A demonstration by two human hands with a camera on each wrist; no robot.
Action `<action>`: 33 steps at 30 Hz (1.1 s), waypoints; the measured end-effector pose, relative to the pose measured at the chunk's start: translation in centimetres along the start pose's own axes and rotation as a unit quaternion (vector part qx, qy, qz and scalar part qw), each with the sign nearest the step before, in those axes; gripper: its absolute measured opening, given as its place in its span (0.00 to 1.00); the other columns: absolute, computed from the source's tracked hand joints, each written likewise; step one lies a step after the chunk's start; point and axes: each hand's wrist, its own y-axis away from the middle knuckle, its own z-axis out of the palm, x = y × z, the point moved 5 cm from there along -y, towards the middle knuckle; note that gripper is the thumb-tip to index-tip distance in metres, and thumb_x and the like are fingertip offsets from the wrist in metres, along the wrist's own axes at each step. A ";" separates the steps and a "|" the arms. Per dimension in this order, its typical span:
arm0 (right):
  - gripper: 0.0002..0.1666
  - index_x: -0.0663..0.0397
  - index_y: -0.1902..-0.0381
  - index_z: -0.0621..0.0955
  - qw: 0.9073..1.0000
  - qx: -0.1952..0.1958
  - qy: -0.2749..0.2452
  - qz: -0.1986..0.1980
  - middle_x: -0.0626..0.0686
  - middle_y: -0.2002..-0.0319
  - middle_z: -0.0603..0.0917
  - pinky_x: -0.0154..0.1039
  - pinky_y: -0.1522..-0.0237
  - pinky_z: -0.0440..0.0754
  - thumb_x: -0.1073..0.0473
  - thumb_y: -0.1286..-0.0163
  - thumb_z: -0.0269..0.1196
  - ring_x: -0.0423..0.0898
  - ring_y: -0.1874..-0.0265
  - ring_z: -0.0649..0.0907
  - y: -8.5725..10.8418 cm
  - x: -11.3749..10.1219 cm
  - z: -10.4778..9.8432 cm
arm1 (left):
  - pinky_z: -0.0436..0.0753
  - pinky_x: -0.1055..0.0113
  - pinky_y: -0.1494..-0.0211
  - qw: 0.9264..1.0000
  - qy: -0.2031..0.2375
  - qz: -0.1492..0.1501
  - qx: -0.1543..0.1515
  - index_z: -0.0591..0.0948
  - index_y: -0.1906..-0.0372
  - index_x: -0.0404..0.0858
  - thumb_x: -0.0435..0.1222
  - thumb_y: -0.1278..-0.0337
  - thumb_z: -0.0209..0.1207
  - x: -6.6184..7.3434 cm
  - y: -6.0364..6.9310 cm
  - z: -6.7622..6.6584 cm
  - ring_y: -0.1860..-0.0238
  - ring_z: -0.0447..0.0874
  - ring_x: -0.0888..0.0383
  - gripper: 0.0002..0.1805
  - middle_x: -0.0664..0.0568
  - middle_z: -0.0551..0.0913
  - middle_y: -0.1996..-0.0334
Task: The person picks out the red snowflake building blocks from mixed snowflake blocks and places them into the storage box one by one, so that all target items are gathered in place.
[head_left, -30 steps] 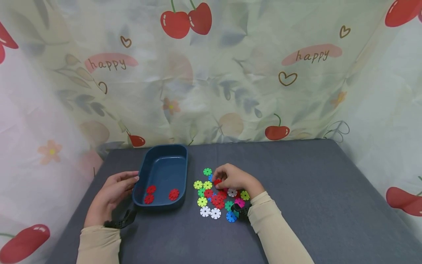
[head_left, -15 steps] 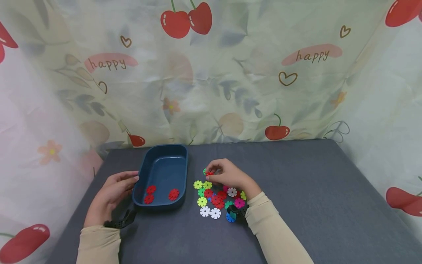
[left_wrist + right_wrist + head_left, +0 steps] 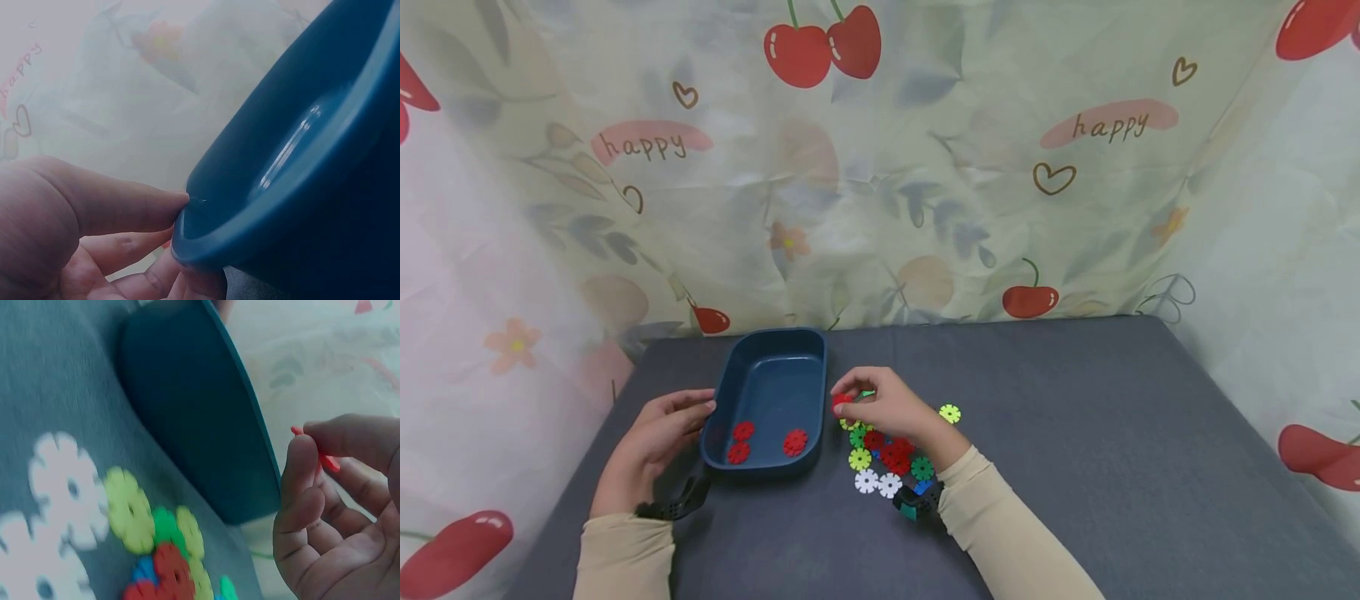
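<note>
A dark blue plastic bin (image 3: 778,379) stands on the table's left half, several red snowflake discs (image 3: 795,442) lying in its near end. My left hand (image 3: 658,437) holds its left rim; in the left wrist view the thumb (image 3: 137,203) lies at the rim, fingers curled beneath. Between thumb and fingertips, my right hand (image 3: 887,404) pinches a red snowflake disc (image 3: 328,461) just right of the bin, above the table. Under that hand lies a spread of mixed snowflake discs, including white (image 3: 867,481), yellow (image 3: 860,458) and red ones (image 3: 897,457); hand and forearm hide part of it.
The table has a dark grey cloth (image 3: 1097,433). A printed curtain (image 3: 880,208) hangs behind it and along both sides. One yellow disc (image 3: 950,413) lies right of my right hand. The bin's right wall rises between the loose discs and its inside.
My right hand lifts the red snowflake disc out of the spread and carries it left, close to the bin's right rim. The left hand and bin stay put.
</note>
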 end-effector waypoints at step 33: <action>0.17 0.61 0.41 0.84 1.000 -0.019 0.015 -0.015 0.55 0.55 0.86 0.58 0.48 0.86 0.60 0.23 0.67 0.70 0.51 0.86 0.0 0.0 1.2 | 0.85 0.74 0.46 1.000 0.004 -0.002 -0.002 0.67 0.21 0.31 0.47 0.19 0.57 0.0 0.2 0.2 0.42 0.84 0.60 0.34 0.33 0.72 0.25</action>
